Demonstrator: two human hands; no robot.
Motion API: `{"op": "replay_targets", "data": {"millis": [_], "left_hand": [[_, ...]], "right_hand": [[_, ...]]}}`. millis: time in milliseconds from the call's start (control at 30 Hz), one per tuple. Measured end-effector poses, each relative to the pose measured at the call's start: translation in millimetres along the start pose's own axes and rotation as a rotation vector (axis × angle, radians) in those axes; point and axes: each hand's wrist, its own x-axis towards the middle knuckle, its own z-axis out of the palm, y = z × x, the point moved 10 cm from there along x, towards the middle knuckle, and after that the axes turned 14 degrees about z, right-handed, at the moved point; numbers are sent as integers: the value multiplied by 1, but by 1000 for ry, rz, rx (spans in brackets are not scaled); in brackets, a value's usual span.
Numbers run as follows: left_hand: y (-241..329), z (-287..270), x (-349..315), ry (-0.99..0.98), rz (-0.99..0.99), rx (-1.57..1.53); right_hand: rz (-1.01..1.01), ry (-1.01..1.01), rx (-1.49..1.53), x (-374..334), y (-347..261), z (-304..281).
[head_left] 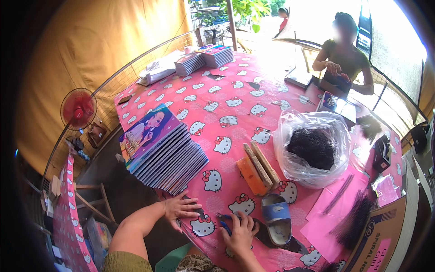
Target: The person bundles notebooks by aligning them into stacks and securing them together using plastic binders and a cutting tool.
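Clearly the work sat at the near edge of the pink table [235, 97], and everything else is placed from the notebook stack [163, 149]. That stack leaned fanned out, covers up, well left of centre. Just below it the left hand [180, 209] lay flat on the cloth, fingers spread apart, gripping nothing. To the right of that, the right hand [241, 232] rested palm down with fingers loosely apart over a small blue-handled tool [225, 223]; whether it was actually grasped I could not tell. Right of the stack stood an orange block [256, 172] with two boards on it, and a blue sandal [277, 218] lay below that. Further right sat a clear bag [312, 147] of black coils, then loose black combs [355, 217] on pink sheets.

In my judgement, doing this well called for bracing the left palm firmly, taking the tool fully into the fingers before lifting, and keeping the stack from sliding.
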Motion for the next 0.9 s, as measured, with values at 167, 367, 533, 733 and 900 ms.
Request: {"op": "replay_targets", "data": {"millis": [167, 367, 533, 733, 900], "left_hand": [[3, -1, 0, 0, 0, 15], [3, 1, -2, -7, -5, 27], [2, -6, 0, 33, 24, 26], [1, -8, 6, 36, 26, 18], [5, -4, -1, 8, -3, 36]], "right_hand": [[-2, -7, 0, -1, 0, 2], [-7, 0, -17, -2, 0, 4], [-29, 37, -32, -2, 0, 5], [-23, 38, -37, -1, 3, 4], [-43, 29, -37, -3, 0, 6]]}}
